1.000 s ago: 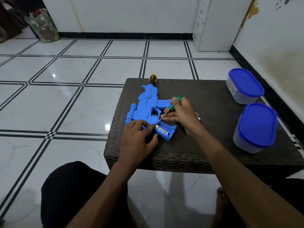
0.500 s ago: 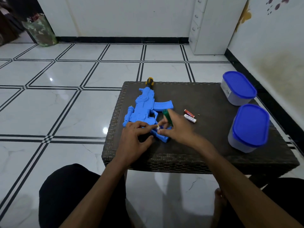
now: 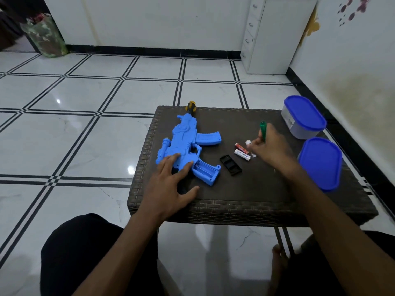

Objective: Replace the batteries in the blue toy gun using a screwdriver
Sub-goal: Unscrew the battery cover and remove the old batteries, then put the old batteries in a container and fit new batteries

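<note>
Resting hand: left hand (image 3: 171, 189) lies flat, fingers straight, on the rear of the toy gun (image 3: 186, 146).
Toy gun: on its side near the table's (image 3: 267, 195) left edge, grip compartment uncovered.
Working hand: right hand (image 3: 271, 150) is curled round the green screwdriver (image 3: 263, 131) and pinches a small white thing, well apart from the gun.
Batteries (image 3: 242, 152): two, just beside the right fingertips, mid-table.
Cover (image 3: 230, 165): black, between gun and batteries.
Containers (image 3: 320, 163): two blue-lidded, along the right edge.
</note>
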The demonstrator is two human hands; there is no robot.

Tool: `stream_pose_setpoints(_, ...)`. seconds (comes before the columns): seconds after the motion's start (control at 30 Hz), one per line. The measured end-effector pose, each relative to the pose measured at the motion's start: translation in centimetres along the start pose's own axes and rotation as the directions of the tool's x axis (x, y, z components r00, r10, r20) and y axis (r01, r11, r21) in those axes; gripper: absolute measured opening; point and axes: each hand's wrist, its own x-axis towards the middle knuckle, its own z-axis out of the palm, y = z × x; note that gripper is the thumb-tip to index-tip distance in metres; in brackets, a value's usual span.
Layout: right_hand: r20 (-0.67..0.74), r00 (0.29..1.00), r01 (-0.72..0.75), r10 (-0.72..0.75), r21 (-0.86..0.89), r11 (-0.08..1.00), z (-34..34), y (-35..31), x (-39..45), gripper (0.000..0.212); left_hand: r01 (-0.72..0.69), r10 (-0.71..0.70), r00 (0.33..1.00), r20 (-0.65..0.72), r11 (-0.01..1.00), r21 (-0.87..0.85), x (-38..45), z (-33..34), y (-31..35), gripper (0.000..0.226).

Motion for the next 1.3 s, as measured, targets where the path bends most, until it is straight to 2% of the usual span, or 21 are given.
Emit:
stream_pose_setpoints(0.2,0.037,0.992,-0.107,0.117,-0.212,0.971,0.6,2.4,0.9,0.032,0.083,-0.083,0.997,-0.004,0.996,-0.029,-0.8,0.3,1.1,0.069)
stream_pose_setpoints(0.5,0.037,0.995,-0.086,0.095,-0.202,0.976,0.7,2.3,-0.4,0.028,0.139,-0.138,0.989,0.058,0.990,-0.007,-0.9,0.2,2.2,0.077)
stream_pose_setpoints(0.6,-0.001,0.993,-0.114,0.116,-0.213,0.970,-0.4,1.8,-0.2,0.022,0.125,-0.126,0.992,0.026,0.991,0.036,-0.9,-0.1,2.1,0.073)
stream_pose_setpoints(0.7,-0.033,0.989,-0.149,0.146,-0.287,0.946,-2.1,1.4,0.9,0.027,0.114,-0.113,0.993,-0.020,0.993,0.041,-0.7,-0.4,2.3,0.069)
stream_pose_setpoints(0.8,0.027,0.985,-0.144,0.173,-0.438,0.887,-3.4,1.1,1.9,0.029,0.103,-0.101,0.993,-0.055,0.994,0.037,-0.1,-0.9,3.0,0.062)
stream_pose_setpoints(0.93,0.122,0.973,-0.078,0.196,-0.628,0.775,-3.1,2.0,2.3,0.030,0.059,-0.064,0.996,-0.062,0.995,-0.075,1.0,-1.2,4.5,0.053)
stream_pose_setpoints(1.17,0.179,0.968,-0.017,0.176,-0.653,0.757,-2.4,2.8,2.7,0.033,-0.018,0.011,0.998,-0.059,0.992,-0.128,3.5,-1.2,7.0,0.045)
stream_pose_setpoints(1.23,0.113,0.987,-0.020,0.116,-0.627,0.779,-3.5,2.5,3.5,0.031,-0.065,0.055,0.996,-0.067,0.986,-0.154,5.2,-1.0,7.8,0.044)
stream_pose_setpoints(1.3,-0.050,0.999,-0.017,-0.016,-0.594,0.804,-5.3,2.6,4.8,0.025,-0.105,0.093,0.993,-0.079,0.980,-0.167,7.2,-0.8,8.9,0.040)
